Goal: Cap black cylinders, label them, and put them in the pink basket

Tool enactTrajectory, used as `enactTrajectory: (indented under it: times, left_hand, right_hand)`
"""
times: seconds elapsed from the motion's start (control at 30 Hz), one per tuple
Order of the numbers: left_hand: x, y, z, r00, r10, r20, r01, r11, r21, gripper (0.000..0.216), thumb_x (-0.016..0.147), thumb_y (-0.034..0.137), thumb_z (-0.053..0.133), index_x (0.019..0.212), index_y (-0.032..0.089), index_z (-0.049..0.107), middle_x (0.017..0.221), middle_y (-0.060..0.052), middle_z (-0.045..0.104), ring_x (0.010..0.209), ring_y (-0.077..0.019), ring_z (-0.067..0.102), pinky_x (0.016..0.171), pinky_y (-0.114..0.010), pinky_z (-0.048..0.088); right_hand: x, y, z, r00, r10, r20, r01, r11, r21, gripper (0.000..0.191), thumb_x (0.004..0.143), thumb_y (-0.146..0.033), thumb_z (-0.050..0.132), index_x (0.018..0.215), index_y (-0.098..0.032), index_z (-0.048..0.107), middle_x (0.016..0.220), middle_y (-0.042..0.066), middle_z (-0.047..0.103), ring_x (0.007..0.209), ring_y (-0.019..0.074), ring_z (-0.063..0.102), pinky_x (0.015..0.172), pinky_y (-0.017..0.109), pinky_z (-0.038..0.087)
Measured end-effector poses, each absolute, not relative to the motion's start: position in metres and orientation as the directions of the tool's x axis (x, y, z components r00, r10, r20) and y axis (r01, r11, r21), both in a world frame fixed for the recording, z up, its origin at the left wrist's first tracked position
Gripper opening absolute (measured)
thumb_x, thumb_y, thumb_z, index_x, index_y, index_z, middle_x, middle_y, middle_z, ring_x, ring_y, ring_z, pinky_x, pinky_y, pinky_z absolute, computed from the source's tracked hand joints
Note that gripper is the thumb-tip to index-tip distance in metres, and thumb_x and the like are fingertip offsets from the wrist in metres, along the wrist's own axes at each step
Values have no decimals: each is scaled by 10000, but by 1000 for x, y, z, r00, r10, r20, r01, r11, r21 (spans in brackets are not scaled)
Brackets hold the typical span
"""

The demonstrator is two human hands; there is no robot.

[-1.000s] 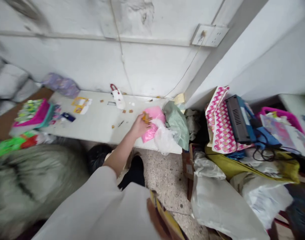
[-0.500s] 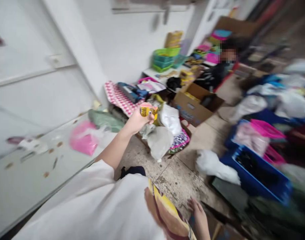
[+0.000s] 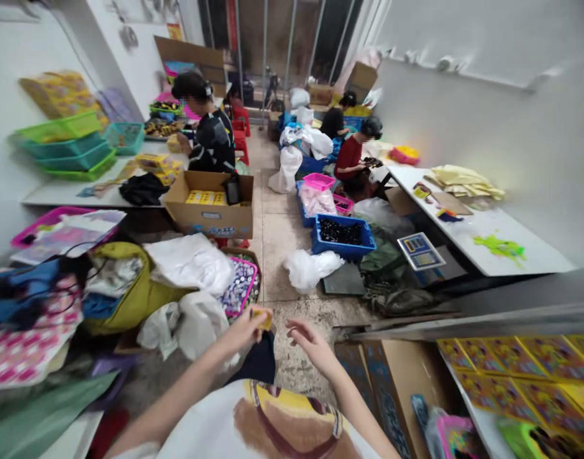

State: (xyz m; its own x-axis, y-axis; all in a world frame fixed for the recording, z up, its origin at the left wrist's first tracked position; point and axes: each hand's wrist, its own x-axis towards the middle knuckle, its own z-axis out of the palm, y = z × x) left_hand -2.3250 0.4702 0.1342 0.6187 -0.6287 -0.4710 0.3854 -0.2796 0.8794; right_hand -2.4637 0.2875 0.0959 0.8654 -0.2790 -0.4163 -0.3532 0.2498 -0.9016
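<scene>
My left hand (image 3: 245, 326) is closed around a small yellow printed box (image 3: 264, 318), held out in front of my body above the floor. Part of the box is covered by my fingers. A short gap to the right, my right hand (image 3: 310, 342) has its fingers apart and holds nothing. Just beyond my left hand is a pink-rimmed basket (image 3: 254, 280) filled with small purple and white pieces. White plastic bags (image 3: 203, 322) lie to the left of that hand.
A cardboard box (image 3: 208, 223) with yellow boxes inside stands ahead left. Blue crates (image 3: 344, 252) and a white bag (image 3: 308, 271) sit along the tiled aisle (image 3: 277, 223). Several people work at both sides. Yellow printed boxes (image 3: 531, 360) are stacked at lower right.
My view has swung right, from the wall side to the aisle. My left hand still holds the small yellow box, now lower and nearer my body. My right hand has come up beside it.
</scene>
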Motion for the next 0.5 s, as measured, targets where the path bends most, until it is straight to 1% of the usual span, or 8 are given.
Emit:
enactTrajectory:
  times: [0.07, 0.13, 0.23, 0.3, 0.37, 0.43, 0.5]
  left_hand:
    - [-2303, 441, 122, 567, -660, -493, 364, -335, 869, 678, 650, 865, 651, 952, 267, 547, 682, 21, 553, 512, -150, 497, 531, -305, 407]
    - [-2271, 418, 122, 565, -664, -489, 342, -351, 872, 694, 671, 906, 591, 973, 284, 526, 663, 24, 522, 543, -176, 507, 557, -320, 416]
    - [-2213, 389, 137, 600, -661, -450, 301, -335, 893, 620, 776, 877, 545, 1029, 313, 498, 797, -3, 573, 692, -208, 577, 668, -341, 471]
    - [-2177, 368, 148, 611, -671, -421, 263, -329, 907, 576, 833, 848, 523, 1059, 319, 490, 940, -25, 614, 829, -226, 617, 752, -347, 498]
    - [-2146, 342, 155, 607, -689, -397, 223, -332, 917, 564, 871, 832, 480, 1089, 312, 468, 1057, -46, 626, 938, -240, 630, 805, -350, 508]
    - [-2120, 312, 155, 597, -709, -376, 179, -340, 923, 558, 903, 812, 434, 1112, 295, 437, 1113, -66, 622, 996, -244, 628, 837, -351, 508]
    - [-2097, 280, 150, 581, -731, -358, 131, -350, 928, 545, 927, 782, 420, 1117, 271, 424, 1111, -74, 620, 1003, -236, 622, 867, -346, 504]
  right_hand:
    - [-2405, 268, 104, 889, -185, -419, -365, 266, -892, 661, 593, -689, 899, 1094, -272, 787, 1058, 53, 786, 847, 192, 685, 754, 351, 555]
    - [-2351, 246, 115, 895, -92, -436, -395, 290, -872, 615, 605, -664, 905, 1043, -246, 803, 971, 35, 791, 785, 160, 665, 747, 329, 541]
    - [-2289, 211, 133, 890, -17, -456, -423, 348, -837, 548, 608, -568, 947, 1011, -220, 814, 932, 16, 789, 767, 130, 648, 783, 303, 529]
    - [-2260, 186, 142, 881, 5, -473, -431, 418, -799, 530, 607, -531, 963, 1006, -218, 810, 932, 12, 785, 763, 121, 649, 771, 282, 523]
    - [-2238, 163, 145, 875, 8, -484, -424, 494, -759, 494, 649, -521, 949, 1015, -225, 799, 952, 17, 779, 794, 127, 667, 768, 274, 526]
    - [-2220, 140, 141, 874, 3, -487, -406, 555, -726, 466, 697, -521, 926, 1038, -236, 785, 966, 24, 773, 821, 139, 681, 772, 280, 534]
    - [-2203, 116, 131, 875, 1, -484, -388, 598, -702, 471, 703, -529, 923, 1048, -246, 775, 961, 26, 766, 825, 146, 681, 775, 291, 540]
